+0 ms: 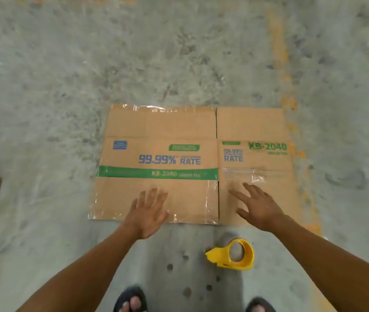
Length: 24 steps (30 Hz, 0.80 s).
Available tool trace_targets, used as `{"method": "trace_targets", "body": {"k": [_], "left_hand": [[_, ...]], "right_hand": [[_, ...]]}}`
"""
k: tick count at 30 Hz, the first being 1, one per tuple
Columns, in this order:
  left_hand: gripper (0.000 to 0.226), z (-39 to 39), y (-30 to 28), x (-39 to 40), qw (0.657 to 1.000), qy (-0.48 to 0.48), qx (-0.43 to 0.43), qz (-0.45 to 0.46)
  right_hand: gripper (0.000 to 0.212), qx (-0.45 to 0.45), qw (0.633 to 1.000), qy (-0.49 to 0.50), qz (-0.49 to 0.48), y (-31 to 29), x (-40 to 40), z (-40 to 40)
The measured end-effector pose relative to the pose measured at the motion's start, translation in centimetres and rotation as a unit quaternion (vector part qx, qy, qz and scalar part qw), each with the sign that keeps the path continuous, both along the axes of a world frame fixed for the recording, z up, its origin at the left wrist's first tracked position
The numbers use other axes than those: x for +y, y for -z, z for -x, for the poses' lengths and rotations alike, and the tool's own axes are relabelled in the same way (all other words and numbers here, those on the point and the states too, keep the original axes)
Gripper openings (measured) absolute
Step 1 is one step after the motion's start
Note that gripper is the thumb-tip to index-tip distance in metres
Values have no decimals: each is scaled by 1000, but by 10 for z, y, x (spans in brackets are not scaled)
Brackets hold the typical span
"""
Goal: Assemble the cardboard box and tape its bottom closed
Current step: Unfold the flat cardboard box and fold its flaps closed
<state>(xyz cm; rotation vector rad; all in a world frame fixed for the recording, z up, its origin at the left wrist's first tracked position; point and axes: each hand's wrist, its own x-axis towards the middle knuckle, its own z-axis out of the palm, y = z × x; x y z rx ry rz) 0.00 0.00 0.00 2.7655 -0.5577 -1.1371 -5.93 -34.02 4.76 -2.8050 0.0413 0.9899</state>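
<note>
Two hands, our left hand (148, 213) and right hand (259, 207), spread wide and empty over the flattened brown cardboard box (192, 163); a yellow plastic tape dispenser (233, 256) lies nearer us.

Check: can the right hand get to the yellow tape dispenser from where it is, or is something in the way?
Probably yes. The right hand is open and empty over the flattened cardboard box, and the yellow tape dispenser lies on bare floor just nearer the person, below that hand. Nothing sits between them.
</note>
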Motion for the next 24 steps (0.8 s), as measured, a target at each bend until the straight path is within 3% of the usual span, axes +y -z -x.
{"method": "trace_targets", "body": {"k": [6, 11, 17, 24], "left_hand": [[83, -1, 71, 5, 987, 140, -68, -40], [100, -14, 82, 17, 967, 227, -94, -69], [99, -18, 72, 11, 947, 270, -147, -91], [82, -28, 52, 5, 967, 234, -82, -51]], "right_hand": [[91, -51, 974, -215, 47, 76, 14, -11], [117, -54, 953, -275, 115, 96, 26, -7], [107, -21, 948, -292, 125, 89, 36, -10], [87, -36, 947, -300, 108, 75, 33, -12]]}}
